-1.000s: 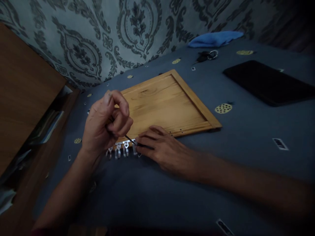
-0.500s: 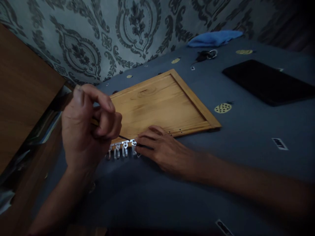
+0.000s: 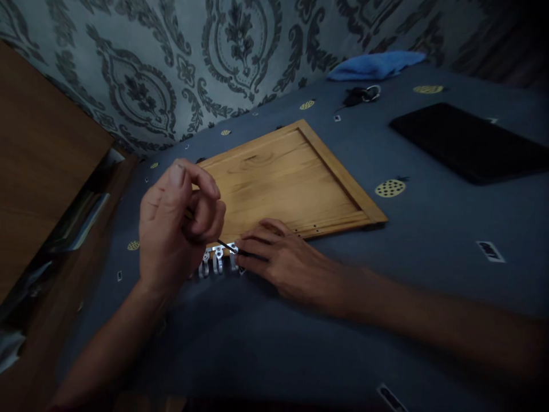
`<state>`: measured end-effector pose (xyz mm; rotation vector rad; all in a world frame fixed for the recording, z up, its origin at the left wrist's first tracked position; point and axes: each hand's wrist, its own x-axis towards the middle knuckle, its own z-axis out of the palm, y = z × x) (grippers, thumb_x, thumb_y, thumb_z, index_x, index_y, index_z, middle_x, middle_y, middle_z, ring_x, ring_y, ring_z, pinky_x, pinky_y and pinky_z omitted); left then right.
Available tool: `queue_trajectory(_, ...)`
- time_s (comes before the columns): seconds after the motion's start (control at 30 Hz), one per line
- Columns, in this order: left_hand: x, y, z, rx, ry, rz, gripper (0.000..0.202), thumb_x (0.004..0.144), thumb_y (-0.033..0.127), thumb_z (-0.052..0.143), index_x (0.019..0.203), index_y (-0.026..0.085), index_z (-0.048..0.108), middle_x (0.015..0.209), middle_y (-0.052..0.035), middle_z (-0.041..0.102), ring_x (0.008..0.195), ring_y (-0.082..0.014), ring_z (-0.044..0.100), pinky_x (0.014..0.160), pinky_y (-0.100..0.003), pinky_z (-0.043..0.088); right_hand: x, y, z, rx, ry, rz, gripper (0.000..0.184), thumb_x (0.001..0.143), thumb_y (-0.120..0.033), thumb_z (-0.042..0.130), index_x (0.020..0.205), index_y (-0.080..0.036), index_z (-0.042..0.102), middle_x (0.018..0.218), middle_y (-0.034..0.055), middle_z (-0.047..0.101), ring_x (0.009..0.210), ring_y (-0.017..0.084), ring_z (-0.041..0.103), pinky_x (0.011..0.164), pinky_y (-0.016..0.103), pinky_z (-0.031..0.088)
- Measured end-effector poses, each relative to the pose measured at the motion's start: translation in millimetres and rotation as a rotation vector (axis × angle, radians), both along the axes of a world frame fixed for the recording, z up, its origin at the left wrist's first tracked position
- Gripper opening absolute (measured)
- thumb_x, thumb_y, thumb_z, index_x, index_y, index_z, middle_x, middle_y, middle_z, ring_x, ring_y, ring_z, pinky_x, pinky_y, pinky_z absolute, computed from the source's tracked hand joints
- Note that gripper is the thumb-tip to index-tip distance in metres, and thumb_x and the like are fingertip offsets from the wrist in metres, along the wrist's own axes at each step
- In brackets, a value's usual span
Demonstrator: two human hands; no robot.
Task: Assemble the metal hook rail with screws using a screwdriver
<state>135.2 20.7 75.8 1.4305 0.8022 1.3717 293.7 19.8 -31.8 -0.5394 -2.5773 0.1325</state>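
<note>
My left hand [image 3: 182, 223] is closed around a screwdriver, its yellowish handle mostly hidden in the fist. The thin dark screwdriver shaft [image 3: 226, 245] slants down to the right, its tip at the end of a silver hook rail [image 3: 218, 250]. Several curved metal hooks hang from that rail, which lies along the near edge of a framed wooden board [image 3: 278, 177]. My right hand [image 3: 291, 260] is palm down, its fingers closed over the rail's right end and the board's edge. The fingertips' exact grip is partly hidden.
The board rests on dark blue fabric with printed pineapples. Beyond it are keys on a ring [image 3: 362, 96] and a folded blue cloth [image 3: 375, 66]. A flat black object [image 3: 467, 143] lies at right. Wooden furniture [image 3: 43, 154] with books stands at left, patterned wallpaper behind.
My left hand has moved to the right with the screwdriver, nearer my right hand, and the shaft has shifted along the rail. My right hand and the board stay in place.
</note>
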Motion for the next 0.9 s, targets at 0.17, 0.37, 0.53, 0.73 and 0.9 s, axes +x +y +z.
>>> queue_trajectory(0.17, -0.1, -0.2, -1.3, -0.006, 0.012, -0.001, 0.03, 0.094, 0.042, 0.074, 0.071, 0.022, 0.072, 0.045, 0.009, 0.024, 0.037, -0.0077, 0.018, 0.037, -0.023, 0.019, 0.2, -0.4, 1.1, -0.009, -0.006, 0.009, 0.026, 0.098, -0.009, 0.058, 0.121, -0.013, 0.071, 0.119, 0.0119, 0.074, 0.115, 0.028, 0.059, 0.105, 0.049, 0.042)
queue_trajectory(0.37, -0.2, -2.5, 3.2, -0.147, 0.019, 0.098, 0.03, 0.089, 0.045, 0.08, 0.079, 0.019, 0.07, 0.062, 0.0023, 0.052, 0.053, -0.0107, 0.045, 0.047, -0.021, 0.04, 0.8, -0.4, 4.5, -0.028, -0.033, 0.004, 0.026, 0.099, -0.009, 0.055, 0.117, -0.017, 0.072, 0.121, 0.0102, 0.074, 0.115, 0.027, 0.059, 0.104, 0.047, 0.043)
queue_trajectory(0.53, 4.4, -7.3, 5.2, -0.17, -0.068, 0.103, 0.03, 0.088, 0.035, 0.082, 0.073, 0.014, 0.067, 0.051, 0.0085, 0.035, 0.045, -0.0058, 0.026, 0.042, -0.017, 0.027, 1.0, -1.3, 6.1, -0.062, -0.032, 0.008, 0.025, 0.1, -0.011, 0.056, 0.12, -0.015, 0.071, 0.121, 0.0111, 0.073, 0.115, 0.027, 0.058, 0.106, 0.048, 0.042)
queue_trajectory(0.73, 9.4, -10.4, 3.6, -0.088, -0.057, 0.135, 0.038, 0.079, 0.048, 0.087, 0.065, 0.017, 0.07, 0.048, 0.007, 0.033, 0.042, -0.0063, 0.021, 0.04, -0.022, 0.019, 0.6, -1.1, 2.7, -0.045, -0.029, 0.011, 0.024, 0.102, -0.016, 0.055, 0.12, -0.013, 0.071, 0.119, 0.0111, 0.073, 0.113, 0.029, 0.058, 0.106, 0.049, 0.041)
queue_trajectory(0.9, 9.9, -8.6, 4.4, -0.108, 0.0, 0.142, 0.042, 0.085, 0.051, 0.081, 0.057, 0.021, 0.07, 0.045, 0.0051, 0.028, 0.041, -0.0078, 0.017, 0.04, -0.025, 0.015, 1.0, -0.8, 2.5, -0.019, -0.03, 0.004, 0.024, 0.101, -0.014, 0.055, 0.118, -0.017, 0.071, 0.12, 0.0114, 0.073, 0.114, 0.028, 0.058, 0.105, 0.049, 0.041)
